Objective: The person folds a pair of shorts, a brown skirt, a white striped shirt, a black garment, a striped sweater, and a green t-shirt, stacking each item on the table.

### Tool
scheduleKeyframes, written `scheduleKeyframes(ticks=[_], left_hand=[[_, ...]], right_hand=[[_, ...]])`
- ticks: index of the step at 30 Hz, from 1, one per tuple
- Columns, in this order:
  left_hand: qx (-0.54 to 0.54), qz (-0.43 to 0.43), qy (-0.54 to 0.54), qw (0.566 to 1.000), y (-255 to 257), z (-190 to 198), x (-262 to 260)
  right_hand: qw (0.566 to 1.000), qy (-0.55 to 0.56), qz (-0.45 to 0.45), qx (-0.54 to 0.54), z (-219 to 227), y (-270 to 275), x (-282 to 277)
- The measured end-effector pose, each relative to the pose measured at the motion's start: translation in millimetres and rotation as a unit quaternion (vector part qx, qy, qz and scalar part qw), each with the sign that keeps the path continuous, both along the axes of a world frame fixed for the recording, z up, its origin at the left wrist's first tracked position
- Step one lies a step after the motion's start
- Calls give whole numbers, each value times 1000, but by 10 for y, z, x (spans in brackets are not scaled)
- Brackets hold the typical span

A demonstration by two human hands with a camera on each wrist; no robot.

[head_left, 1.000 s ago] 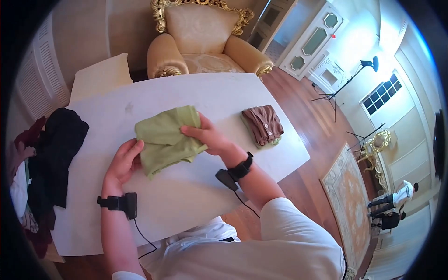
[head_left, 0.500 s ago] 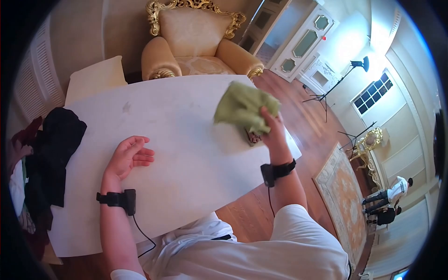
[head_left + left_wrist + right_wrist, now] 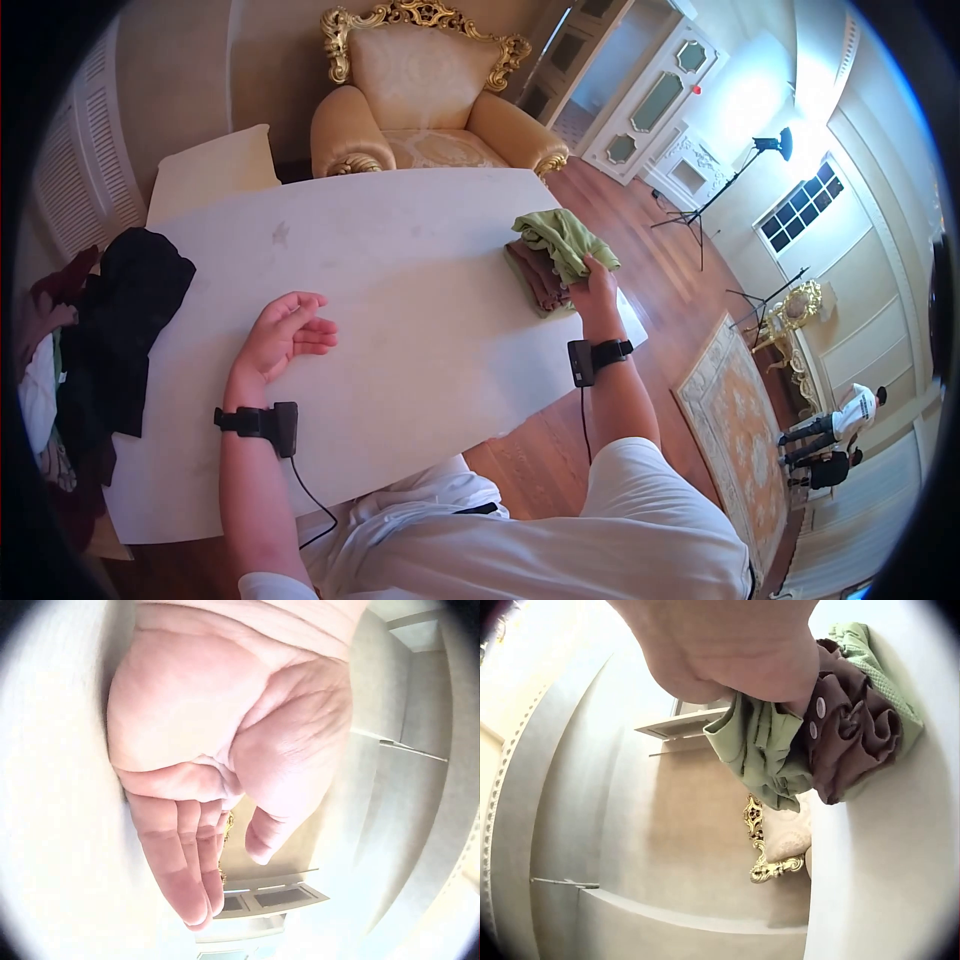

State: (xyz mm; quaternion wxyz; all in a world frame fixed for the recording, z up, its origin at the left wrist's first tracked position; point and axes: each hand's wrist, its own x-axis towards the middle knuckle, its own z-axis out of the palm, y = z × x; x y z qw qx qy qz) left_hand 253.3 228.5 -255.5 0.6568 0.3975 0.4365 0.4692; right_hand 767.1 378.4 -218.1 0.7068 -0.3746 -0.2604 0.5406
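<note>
My right hand (image 3: 597,297) grips the near edge of a folded green garment (image 3: 563,240) at the table's right side. The green cloth lies over a folded brown buttoned shirt (image 3: 535,275), its folds loose and bunched. In the right wrist view, two pale buttons show on the brown shirt (image 3: 851,742), and another green cloth (image 3: 889,690) with a textured weave lies beneath it. The right fingertips are hidden behind the hand. My left hand (image 3: 285,335) holds nothing; it rests by the table's left-middle, palm turned inward with relaxed fingers, as the left wrist view also shows.
A heap of dark clothes (image 3: 130,320) with maroon and white pieces lies on the left of the white table (image 3: 390,300). Behind the table stands a gold armchair (image 3: 425,90), beside a cream box-like piece (image 3: 215,170). A light stand (image 3: 715,205) and two people are farther right.
The left hand has let go of the green garment. My right hand has carried it rightward and lowered it onto the brown shirt, while the left hand has stayed nearly in place.
</note>
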Motion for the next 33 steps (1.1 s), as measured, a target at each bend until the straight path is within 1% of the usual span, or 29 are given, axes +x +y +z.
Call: scheduleKeyframes(ticks=[2,4,6,11,12,13,15,16,17,20,23,24,27,30,32,33], left_hand=[[3,-2,-4,1000,-2,0,-7],[0,0,-1,1000,-17,26,0],[0,1,-1,1000,-19,37,1],[3,-1,1,1000,-7,19,8],[2,-1,1,1000,-8,14,10],[2,-2,0,1000,-7,9,9],[1,-3,1,1000,-3,7,4],[1,-3,1,1000,-2,6,1],[1,-2,0,1000,-3,8,0],[0,-1,-2,1000,-10,2,-8],[3,-1,2,1000,-15,11,-5],[2,-2,3,1000,-15,17,-3],[-1,-4,2,1000,-14,17,-7],[-3,-7,0,1000,2,5,-13],[-2,-9,0,1000,-1,-4,-12],[-2,-9,2,1000,-5,-1,-11]], right_hand=[[999,-14,31,0,-30,-36,90],[987,-156,45,-2,-231,37,336],[977,-208,51,-7,-300,0,393],[991,-119,29,-49,19,-415,171],[985,-167,44,-5,-141,-287,363],[974,-215,59,40,-397,-61,673],[982,-166,61,67,-430,76,749],[995,-70,49,49,-224,36,546],[999,27,37,30,-32,16,390],[999,35,16,32,213,153,252],[993,80,48,73,325,242,208],[992,57,36,106,306,233,172],[991,17,52,123,17,365,334],[1000,-1,18,7,-59,51,244],[988,-147,34,14,-182,-92,313],[974,-220,41,17,-211,-129,352]])
